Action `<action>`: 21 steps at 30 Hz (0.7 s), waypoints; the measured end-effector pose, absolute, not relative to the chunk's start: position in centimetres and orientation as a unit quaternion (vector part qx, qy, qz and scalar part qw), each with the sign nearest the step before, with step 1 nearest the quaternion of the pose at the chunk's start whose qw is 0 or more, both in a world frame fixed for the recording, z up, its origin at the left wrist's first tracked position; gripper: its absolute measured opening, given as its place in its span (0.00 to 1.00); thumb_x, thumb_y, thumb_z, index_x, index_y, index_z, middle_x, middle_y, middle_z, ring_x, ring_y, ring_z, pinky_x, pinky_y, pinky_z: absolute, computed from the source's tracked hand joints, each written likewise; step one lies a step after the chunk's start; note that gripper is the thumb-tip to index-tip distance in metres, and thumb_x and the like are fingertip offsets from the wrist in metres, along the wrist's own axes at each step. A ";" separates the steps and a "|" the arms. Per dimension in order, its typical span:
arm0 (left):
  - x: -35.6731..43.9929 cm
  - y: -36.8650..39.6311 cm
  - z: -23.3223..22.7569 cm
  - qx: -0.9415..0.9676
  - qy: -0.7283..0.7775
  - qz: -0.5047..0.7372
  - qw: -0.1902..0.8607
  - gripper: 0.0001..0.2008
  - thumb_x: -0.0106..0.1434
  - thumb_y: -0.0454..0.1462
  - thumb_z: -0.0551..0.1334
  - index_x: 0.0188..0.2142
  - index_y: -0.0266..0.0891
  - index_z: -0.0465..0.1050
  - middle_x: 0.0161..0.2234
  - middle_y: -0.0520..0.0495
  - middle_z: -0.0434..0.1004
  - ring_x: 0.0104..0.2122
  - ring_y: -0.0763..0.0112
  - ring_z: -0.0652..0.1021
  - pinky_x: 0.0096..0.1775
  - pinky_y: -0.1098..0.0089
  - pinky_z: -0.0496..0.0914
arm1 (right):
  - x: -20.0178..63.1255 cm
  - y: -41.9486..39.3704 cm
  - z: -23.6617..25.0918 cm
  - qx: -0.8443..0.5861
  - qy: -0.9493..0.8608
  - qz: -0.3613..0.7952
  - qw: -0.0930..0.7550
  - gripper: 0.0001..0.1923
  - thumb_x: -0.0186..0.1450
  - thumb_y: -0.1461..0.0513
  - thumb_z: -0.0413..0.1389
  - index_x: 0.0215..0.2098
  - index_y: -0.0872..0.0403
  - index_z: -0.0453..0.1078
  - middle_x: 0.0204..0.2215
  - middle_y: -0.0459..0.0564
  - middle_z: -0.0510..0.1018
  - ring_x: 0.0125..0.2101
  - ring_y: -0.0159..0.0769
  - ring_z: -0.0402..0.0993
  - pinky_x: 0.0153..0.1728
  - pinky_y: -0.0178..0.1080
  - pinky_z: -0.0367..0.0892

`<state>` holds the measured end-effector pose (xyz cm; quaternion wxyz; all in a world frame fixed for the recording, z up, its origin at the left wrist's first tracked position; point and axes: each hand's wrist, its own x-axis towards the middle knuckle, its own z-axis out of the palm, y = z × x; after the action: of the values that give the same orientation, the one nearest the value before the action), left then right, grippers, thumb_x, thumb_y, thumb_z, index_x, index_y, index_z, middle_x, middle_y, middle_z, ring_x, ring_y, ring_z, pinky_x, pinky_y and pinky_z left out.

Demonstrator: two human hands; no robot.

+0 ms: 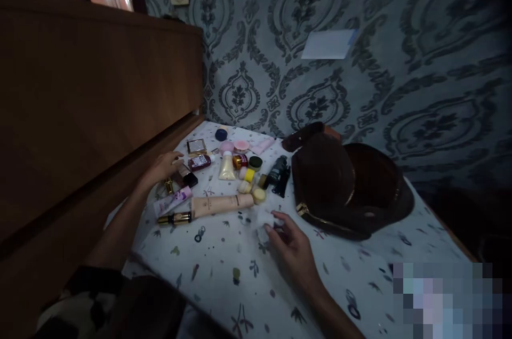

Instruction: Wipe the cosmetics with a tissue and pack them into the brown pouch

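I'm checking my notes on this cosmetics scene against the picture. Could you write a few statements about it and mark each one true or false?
1. The brown bag lies on the right of the patterned sheet. True.
2. The left hand rests on the bag. False: it is among the small cosmetics, beside the wooden board.
3. The long beige tube lies flat. True.
4. The right hand grips the beige tube. False: its fingers touch something small and white.

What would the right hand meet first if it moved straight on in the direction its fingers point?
Probably the white wad right at the right hand's fingertips, then the beige tube with its yellow cap beyond. Depth is hard to judge, so contact with the wad is unclear.
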<state>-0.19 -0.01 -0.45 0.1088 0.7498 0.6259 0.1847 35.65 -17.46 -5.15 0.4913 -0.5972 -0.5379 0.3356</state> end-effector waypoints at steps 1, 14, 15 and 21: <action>-0.3 -0.1 -0.9 0.751 0.626 0.172 0.117 0.28 0.60 0.49 0.54 0.54 0.34 0.73 0.53 0.36 0.76 0.53 0.52 0.74 0.53 0.60 0.66 | 35.6 -17.4 -5.8 -0.599 -0.562 0.312 0.478 0.23 0.57 0.49 0.60 0.45 0.54 0.74 0.40 0.55 0.78 0.35 0.41 0.74 0.36 0.41 0.71; 2.1 -2.0 -3.3 0.738 0.661 0.076 0.116 0.55 0.51 0.62 0.60 0.69 0.38 0.43 0.69 0.33 0.50 0.65 0.41 0.57 0.60 0.53 0.58 | 35.9 -17.5 -6.8 -0.587 -0.628 0.272 0.433 0.19 0.62 0.53 0.55 0.46 0.55 0.73 0.42 0.55 0.77 0.34 0.39 0.74 0.34 0.40 0.71; 2.2 -1.9 -3.3 0.735 0.664 0.072 0.118 0.56 0.51 0.61 0.61 0.70 0.37 0.43 0.69 0.33 0.50 0.66 0.41 0.57 0.60 0.53 0.58 | 35.9 -17.5 -6.8 -0.585 -0.630 0.272 0.432 0.19 0.62 0.53 0.55 0.46 0.55 0.73 0.42 0.55 0.77 0.34 0.39 0.74 0.34 0.40 0.71; 1.9 -1.3 -3.1 0.737 0.659 0.086 0.122 0.55 0.49 0.58 0.64 0.69 0.35 0.45 0.66 0.30 0.56 0.65 0.39 0.58 0.59 0.53 0.60 | 35.9 -17.5 -7.2 -0.576 -0.634 0.265 0.442 0.19 0.62 0.54 0.55 0.47 0.55 0.73 0.41 0.55 0.76 0.33 0.39 0.73 0.35 0.41 0.71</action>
<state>1.95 -1.29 -3.14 0.1224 0.7370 0.6592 0.0856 35.94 -17.47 -7.21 0.4417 -0.5763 -0.6343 0.2653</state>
